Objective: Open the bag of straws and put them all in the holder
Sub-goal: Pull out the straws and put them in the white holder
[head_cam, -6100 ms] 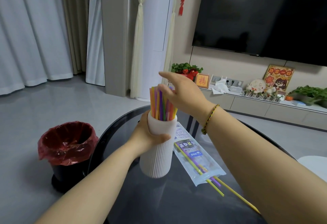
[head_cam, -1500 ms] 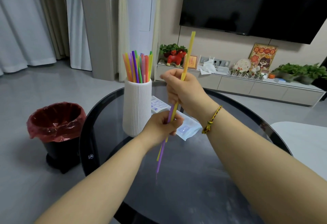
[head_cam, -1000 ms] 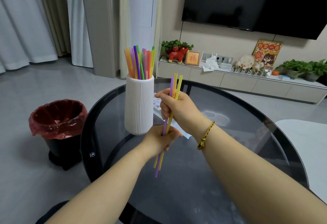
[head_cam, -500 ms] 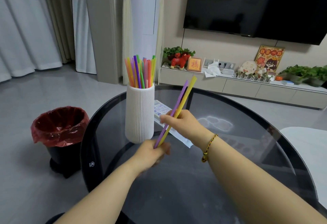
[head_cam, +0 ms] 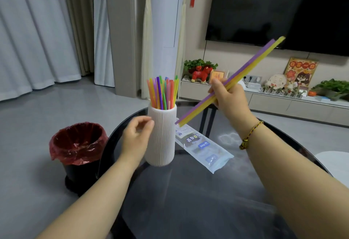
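You're on the last few: your right hand (head_cam: 229, 97) pinches the loose straws (head_cam: 251, 63), purple plus yellow, tilted beside the holder (head_cam: 161, 135). Left hand (head_cam: 137, 136) is half-curled, empty, touching the holder's side. The bag (head_cam: 204, 150) on the surface (head_cam: 198, 201) looks empty. Next I'd tip them upright and drop them in.

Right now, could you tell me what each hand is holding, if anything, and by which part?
The right hand holds the purple and yellow straws near their middle, slightly toward the lower end. The left hand holds nothing, open beside the white holder.
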Motion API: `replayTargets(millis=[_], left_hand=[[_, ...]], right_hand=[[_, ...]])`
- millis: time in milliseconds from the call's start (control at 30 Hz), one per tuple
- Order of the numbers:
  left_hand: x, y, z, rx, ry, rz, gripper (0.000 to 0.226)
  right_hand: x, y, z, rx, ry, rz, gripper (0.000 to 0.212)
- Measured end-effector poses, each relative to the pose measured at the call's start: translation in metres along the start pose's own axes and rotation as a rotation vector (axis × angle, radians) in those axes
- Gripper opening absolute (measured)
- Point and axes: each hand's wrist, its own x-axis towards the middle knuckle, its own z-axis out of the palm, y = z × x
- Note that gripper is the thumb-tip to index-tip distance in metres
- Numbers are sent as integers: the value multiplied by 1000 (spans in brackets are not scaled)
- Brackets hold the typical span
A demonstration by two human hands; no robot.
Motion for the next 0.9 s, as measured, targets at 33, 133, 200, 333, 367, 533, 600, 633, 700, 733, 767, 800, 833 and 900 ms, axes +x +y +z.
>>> replayTargets(millis=[33, 133, 200, 333, 367, 533, 600, 633, 700, 733, 767, 800, 833, 900], left_hand=[[6, 0, -1, 74, 20, 12, 21], [25, -8, 2, 362, -130, -32, 92], [35, -11, 7, 398, -209, -69, 120], [52, -14, 22, 272, -210, -61, 133], [55, -13, 26, 258, -193, -52, 131], [60, -16, 36, 253, -134, 2, 114], [60, -14, 37, 218, -127, -13, 95], [61, -13, 37, 213, -129, -26, 82], [61, -9, 37, 224, -158, -48, 65], [61, -9, 37, 235, -169, -52, 59], [60, -7, 35, 249, -171, -46, 52], [59, -6, 34, 254, -173, -36, 46], [57, -5, 33, 242, -182, -20, 42], [55, -3, 30, 213, -203, 27, 35]], right_hand=[[4, -3, -1, 27, 22, -27, 41], [13, -12, 4, 61, 57, -88, 40], [18, -16, 13, 41, 52, -114, 40], [27, -20, 35, -102, 7, -158, 39], [29, -20, 40, -150, -7, -163, 39], [34, -10, 67, -358, -133, -122, 44], [29, -2, 75, -453, -204, -91, 43], [27, 3, 79, -493, -224, -73, 39], [24, 9, 83, -543, -178, -55, 28], [24, 8, 82, -505, -119, -63, 24], [25, 6, 80, -409, -49, -80, 22], [28, 1, 78, -282, 27, -109, 25], [31, -6, 75, -158, 100, -159, 38], [37, -22, 70, -2, 172, -310, 60]])
